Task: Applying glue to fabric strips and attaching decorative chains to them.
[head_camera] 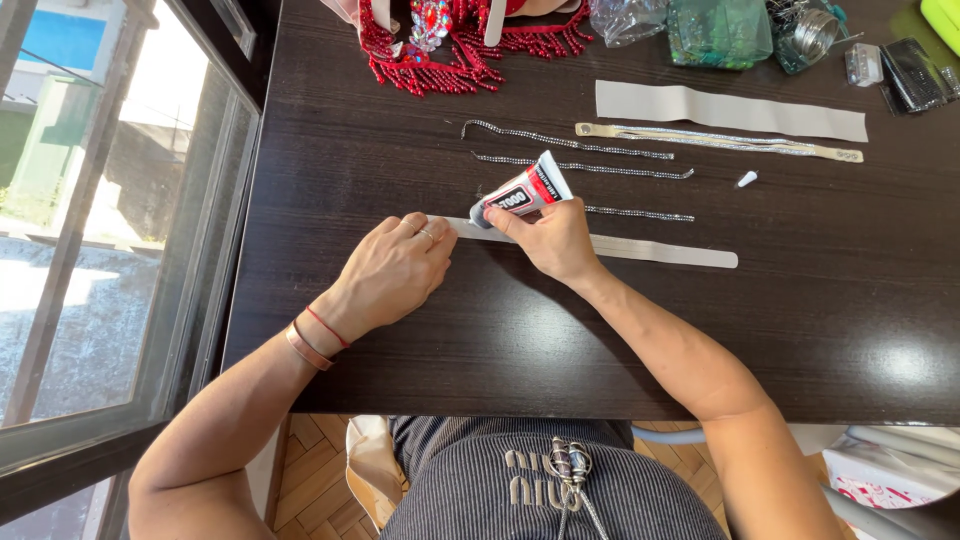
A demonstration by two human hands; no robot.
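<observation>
A white glue tube (522,190) with red and black panels stands out against a dark brown wood-grain table (400,370). Pale beige strips (730,111) lie beside silver rhinestone chains (585,167), with red beaded fringe (440,55) above. Red and tan bands circle the left wrist (315,337).

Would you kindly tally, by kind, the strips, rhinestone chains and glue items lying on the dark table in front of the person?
Plain beige strips: 2, one under the hands, one farther back
Beige strip already set with stones: 1
Loose rhinestone chains: 3
Glue tube: 1, in the right hand
White cap: 1
Total: 8
</observation>
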